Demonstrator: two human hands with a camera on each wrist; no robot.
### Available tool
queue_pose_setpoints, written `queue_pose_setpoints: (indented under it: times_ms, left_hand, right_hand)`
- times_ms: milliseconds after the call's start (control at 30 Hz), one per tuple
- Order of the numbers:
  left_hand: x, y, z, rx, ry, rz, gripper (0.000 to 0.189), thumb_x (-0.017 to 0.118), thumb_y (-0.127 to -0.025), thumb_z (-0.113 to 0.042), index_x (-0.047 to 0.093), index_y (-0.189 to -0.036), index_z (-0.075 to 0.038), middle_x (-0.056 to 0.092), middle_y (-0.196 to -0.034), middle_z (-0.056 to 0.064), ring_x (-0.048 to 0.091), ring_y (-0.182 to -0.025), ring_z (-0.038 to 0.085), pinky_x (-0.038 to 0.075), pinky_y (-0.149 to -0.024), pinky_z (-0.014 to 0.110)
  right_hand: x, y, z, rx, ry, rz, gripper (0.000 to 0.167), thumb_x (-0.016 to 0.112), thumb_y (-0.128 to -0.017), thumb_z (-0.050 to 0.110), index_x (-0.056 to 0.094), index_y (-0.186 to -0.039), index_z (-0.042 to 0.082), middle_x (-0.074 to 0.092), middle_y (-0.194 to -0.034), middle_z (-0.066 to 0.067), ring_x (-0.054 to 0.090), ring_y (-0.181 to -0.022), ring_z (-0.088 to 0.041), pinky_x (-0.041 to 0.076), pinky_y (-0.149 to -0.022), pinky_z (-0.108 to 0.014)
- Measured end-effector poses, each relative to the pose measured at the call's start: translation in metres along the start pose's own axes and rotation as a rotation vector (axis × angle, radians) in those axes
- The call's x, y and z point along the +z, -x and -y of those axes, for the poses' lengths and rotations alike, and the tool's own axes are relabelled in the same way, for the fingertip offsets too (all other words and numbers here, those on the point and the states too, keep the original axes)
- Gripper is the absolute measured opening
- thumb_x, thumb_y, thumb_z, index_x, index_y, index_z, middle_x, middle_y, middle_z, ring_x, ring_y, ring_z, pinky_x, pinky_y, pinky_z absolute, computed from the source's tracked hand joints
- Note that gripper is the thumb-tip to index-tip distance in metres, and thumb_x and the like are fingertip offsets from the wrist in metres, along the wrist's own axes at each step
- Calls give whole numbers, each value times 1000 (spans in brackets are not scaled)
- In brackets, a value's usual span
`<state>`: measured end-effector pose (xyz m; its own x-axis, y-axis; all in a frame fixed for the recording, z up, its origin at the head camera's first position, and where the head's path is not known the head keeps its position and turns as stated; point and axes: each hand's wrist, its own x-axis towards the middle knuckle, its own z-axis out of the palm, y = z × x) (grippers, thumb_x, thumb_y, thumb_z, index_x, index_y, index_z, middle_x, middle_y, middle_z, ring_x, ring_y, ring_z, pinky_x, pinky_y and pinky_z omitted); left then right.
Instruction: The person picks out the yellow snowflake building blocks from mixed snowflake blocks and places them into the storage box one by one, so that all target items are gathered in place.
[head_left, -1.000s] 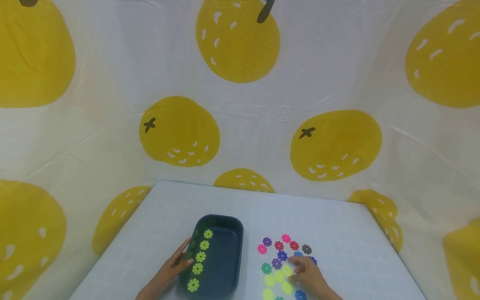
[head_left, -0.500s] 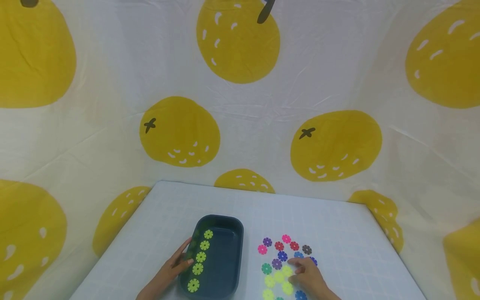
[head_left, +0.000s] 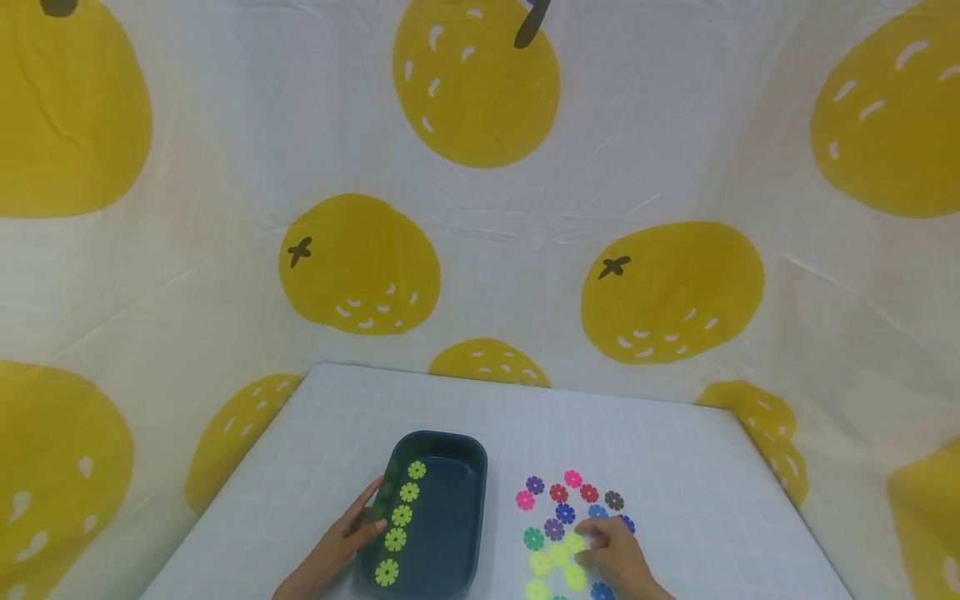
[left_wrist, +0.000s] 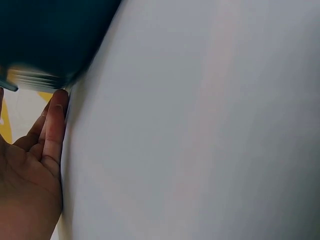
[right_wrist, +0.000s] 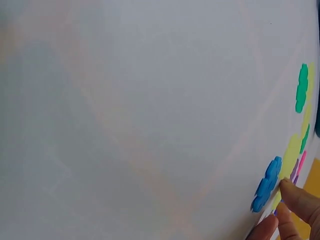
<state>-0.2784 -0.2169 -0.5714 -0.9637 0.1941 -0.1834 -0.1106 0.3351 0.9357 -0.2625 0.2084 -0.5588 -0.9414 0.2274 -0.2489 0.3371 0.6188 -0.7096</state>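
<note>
A dark blue-green tray (head_left: 450,525) stands on the table at centre left. Along its left side runs a row of several yellow-green flower-shaped discs (head_left: 402,515). My left hand (head_left: 341,537) holds the tray's left edge, thumb over the rim and fingers along the outside; in the left wrist view the fingers (left_wrist: 54,132) reach up beside its wall. Right of the tray, my right hand (head_left: 617,554) is low over loose yellow-green discs (head_left: 558,555), thumb and index finger apart around one. In the right wrist view a thumb (right_wrist: 300,200) touches a yellow-green disc, close to a blue disc (right_wrist: 267,185).
Other loose discs lie around the right hand: pink (head_left: 573,478), red (head_left: 589,493), purple (head_left: 554,529), green (head_left: 533,538), dark grey (head_left: 614,500) and blue (head_left: 602,591). The white table (head_left: 675,450) meets a cloth backdrop (head_left: 510,267) printed with yellow fruit.
Barely anything differs. My right hand shifts very slightly left over the yellow-green discs; the left hand, the tray and the discs stay in place.
</note>
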Motion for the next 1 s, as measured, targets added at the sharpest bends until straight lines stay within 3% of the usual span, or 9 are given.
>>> queue_pose_setpoints:
  times_ms: [300, 700, 1000]
  left_hand:
    - [0, 1, -2, 0, 12, 5, 76, 58, -99, -42, 17, -160, -24, 36, -151, 31, 49, -130, 43, 47, -100, 59]
    - [0, 0, 0, -16, 21, -2, 76, 58, -99, -43, 17, -160, -26, 37, -150, 30, 50, -129, 42, 46, -100, 60]
    - [2, 1, 0, -35, -16, -41, 75, 59, -97, -45, 20, -159, -28, 41, -148, 29, 53, -126, 40, 47, -98, 63]
  right_hand:
    - [1, -3, -1, -3, -15, 23, 35, 80, -71, 5, 68, -104, 11, 61, -99, -8, 55, -85, -22, 48, -73, -38]
    - [7, -4, -3, 18, -66, -47, 35, 78, -71, -1, 68, -103, 7, 64, -92, -6, 57, -84, -21, 50, -72, -36]
    - [9, -5, -2, 46, -65, -69, 28, 71, -76, 0, 70, -102, 8, 63, -92, -8, 55, -82, -22, 49, -69, -34]
